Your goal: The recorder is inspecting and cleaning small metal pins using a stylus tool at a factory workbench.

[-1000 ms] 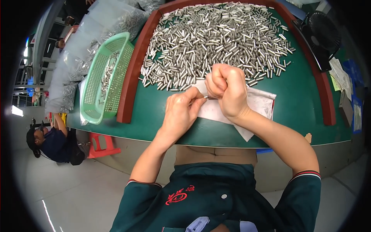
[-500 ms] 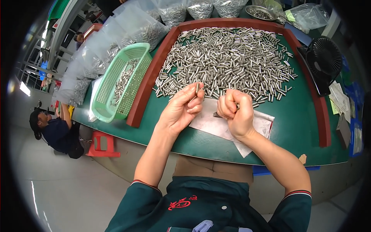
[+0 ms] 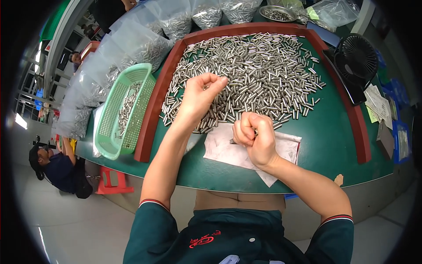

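Note:
Short shiny metal pins [image 3: 259,70] lie in a wide heap on the green tabletop [image 3: 211,177]. My left hand [image 3: 200,97] is over the heap's near left part, thumb and fingers pinched together; whatever is between the fingertips is too small or hidden to make out. My right hand [image 3: 258,140] is closed in a fist above a stained white cloth [image 3: 281,148], near the heap's front edge. A small dark tip pokes out on the left side of this fist, and the rest of that object is hidden by the fingers.
A dark red wooden frame [image 3: 153,105] borders the heap. Left of it stands a green perforated basket [image 3: 104,132] with some pins. Bags of pins [image 3: 147,48] line the far left, a metal dish [image 3: 278,14] the back. A black fan [image 3: 355,61] stands right. A co-worker [image 3: 59,165] sits far left.
My left hand has moved away from me over the heap, and the pin seen in its fingers no longer shows. My right hand stays closed above the cloth. The whole view has shifted somewhat.

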Motion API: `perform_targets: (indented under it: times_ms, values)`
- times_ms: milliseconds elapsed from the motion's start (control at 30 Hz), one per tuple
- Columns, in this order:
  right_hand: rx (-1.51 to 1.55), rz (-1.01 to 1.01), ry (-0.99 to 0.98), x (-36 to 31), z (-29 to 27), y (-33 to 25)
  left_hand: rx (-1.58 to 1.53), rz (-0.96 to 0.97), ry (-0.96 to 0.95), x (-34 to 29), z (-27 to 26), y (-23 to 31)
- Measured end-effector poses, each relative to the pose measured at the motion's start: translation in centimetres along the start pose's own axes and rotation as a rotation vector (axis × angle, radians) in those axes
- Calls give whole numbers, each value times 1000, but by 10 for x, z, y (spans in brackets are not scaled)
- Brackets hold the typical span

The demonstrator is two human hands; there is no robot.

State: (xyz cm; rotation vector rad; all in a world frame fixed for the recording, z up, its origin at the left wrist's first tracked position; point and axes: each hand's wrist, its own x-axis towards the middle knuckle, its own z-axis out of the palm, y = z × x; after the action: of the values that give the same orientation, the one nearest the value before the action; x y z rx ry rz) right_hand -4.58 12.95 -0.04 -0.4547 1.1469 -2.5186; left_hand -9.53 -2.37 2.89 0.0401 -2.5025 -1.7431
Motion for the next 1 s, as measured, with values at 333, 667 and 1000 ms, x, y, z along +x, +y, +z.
perform_targets:
  times_ms: [333,667,1000]
  values:
    - [-44,-18,-14,2,0,0,515,190,100,6,23,-1]
    - [-12,5,-7,2,-1,0,-1222,-405,-318,-6,-11,-16]
    - [13,25,19,3,1,-2,-1192,-301,-383,-4,-8,-25]
